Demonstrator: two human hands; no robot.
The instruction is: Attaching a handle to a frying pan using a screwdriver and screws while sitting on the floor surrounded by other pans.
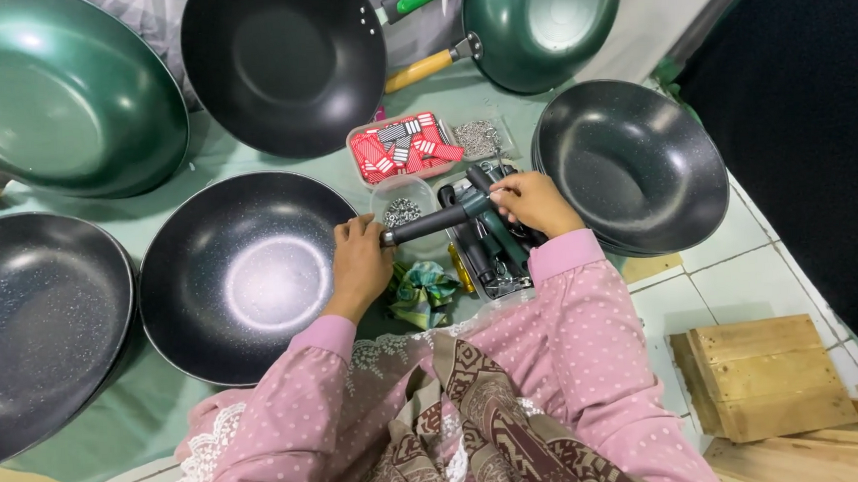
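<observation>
While you sit on the tiled floor [719, 283], a green cloth [141, 407] covers the ground ahead and carries everything else. Far left: big green wok [53, 90]. Near left: dark wok [28, 335], partly cut off by the edge. Far centre: black wok [284, 61]. Far right: smaller green pan [544, 16] with a yellow handle, a green handle just beside it. Right: stack of dark pans [633, 164]. Centre, just in front of you: speckled wok [237, 273], its rim touching your left hand.

Near right on the tiles: wooden blocks [765, 374], well apart from the work.

Your left hand [359, 265] wraps the rim end of the black handle [428, 224], fingers closed around it. That handle lies between your hands, just right of the speckled wok. Your right hand [534, 203] closes over its far end, on top of a pile of dark handles [494, 252]. Grip on both is firm, holding the handle.

Just beyond your hands: clear tub [401, 145] of red and grey parts, a small tub of screws [402, 211] near it, a bag of metal bits [477, 137] to the right. Crumpled green wrapper [422, 291] lies near, between your wrists.
</observation>
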